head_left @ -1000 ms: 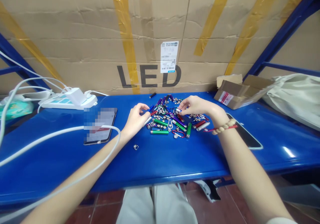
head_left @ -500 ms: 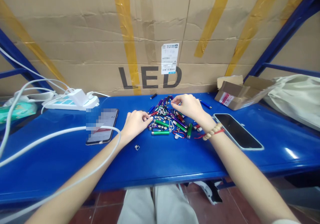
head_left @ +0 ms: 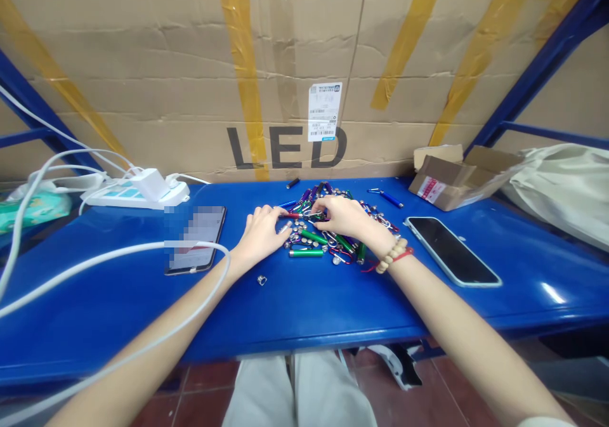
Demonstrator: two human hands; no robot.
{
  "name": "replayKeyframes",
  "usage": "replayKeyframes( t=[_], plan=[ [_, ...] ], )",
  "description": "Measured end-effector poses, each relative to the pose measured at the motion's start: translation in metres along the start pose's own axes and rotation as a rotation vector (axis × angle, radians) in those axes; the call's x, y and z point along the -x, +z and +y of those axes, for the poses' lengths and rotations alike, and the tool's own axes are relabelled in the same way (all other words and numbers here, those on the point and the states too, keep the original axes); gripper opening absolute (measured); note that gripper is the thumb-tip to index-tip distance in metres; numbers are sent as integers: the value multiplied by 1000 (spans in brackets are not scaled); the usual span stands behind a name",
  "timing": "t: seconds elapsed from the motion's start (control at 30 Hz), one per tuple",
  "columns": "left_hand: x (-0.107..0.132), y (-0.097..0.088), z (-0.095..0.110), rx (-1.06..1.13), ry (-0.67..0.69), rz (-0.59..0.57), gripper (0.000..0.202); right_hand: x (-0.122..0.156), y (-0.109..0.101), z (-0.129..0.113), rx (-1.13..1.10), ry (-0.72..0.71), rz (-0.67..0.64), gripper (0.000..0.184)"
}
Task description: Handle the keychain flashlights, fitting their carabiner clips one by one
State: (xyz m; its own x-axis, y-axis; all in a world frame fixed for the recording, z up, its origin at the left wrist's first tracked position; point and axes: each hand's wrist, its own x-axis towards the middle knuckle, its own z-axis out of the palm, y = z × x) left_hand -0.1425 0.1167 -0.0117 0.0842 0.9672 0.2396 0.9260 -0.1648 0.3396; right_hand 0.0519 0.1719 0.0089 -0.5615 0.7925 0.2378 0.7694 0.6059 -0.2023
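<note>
A slim red keychain flashlight [head_left: 292,216] spans the gap between my two hands, over a heap of small parts. My left hand [head_left: 263,230] grips its left end with closed fingers. At the other end, my right hand [head_left: 343,216] pinches the silver-coloured tip; the exact contact is partly hidden by the fingers. Green flashlight tubes [head_left: 307,254], round button cells [head_left: 303,225] and carabiner clips lie just below the hands. More purple, blue and red tubes sit behind and beneath my right hand.
A phone with a lit screen [head_left: 197,243] lies left, and a dark phone [head_left: 451,250] right. A white power strip [head_left: 137,193] with cables stands back left. A white cable [head_left: 143,247] loops across my left forearm. An open carton [head_left: 464,176] sits back right; a small metal piece [head_left: 261,280] lies in front.
My right hand has moved left and down from above the heap to the right end of the red flashlight. My left hand has shifted slightly, still at the flashlight's left end.
</note>
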Motion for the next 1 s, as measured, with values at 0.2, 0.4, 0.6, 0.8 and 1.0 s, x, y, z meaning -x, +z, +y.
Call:
replayKeyframes(
  t=[0.2, 0.4, 0.6, 0.8, 1.0],
  plan=[
    [0, 3, -2, -61, 91, 27, 39, -2, -10, 9, -64, 111, 160, 13],
    [0, 1, -2, -132, 150, 10, 33, -4, -17, 18, -109, 301, 380, 21],
    [2, 3, 1, -141, 104, -9, 41, -3, -12, 23, -56, 408, 338, 22],
    [2, 1, 3, -97, 132, -11, 32, -4, -4, 33, -29, 374, 290, 31],
    [3, -1, 8, -60, 105, 85, 29, -8, 9, 31, -16, 16, 179, 36]
  ],
)
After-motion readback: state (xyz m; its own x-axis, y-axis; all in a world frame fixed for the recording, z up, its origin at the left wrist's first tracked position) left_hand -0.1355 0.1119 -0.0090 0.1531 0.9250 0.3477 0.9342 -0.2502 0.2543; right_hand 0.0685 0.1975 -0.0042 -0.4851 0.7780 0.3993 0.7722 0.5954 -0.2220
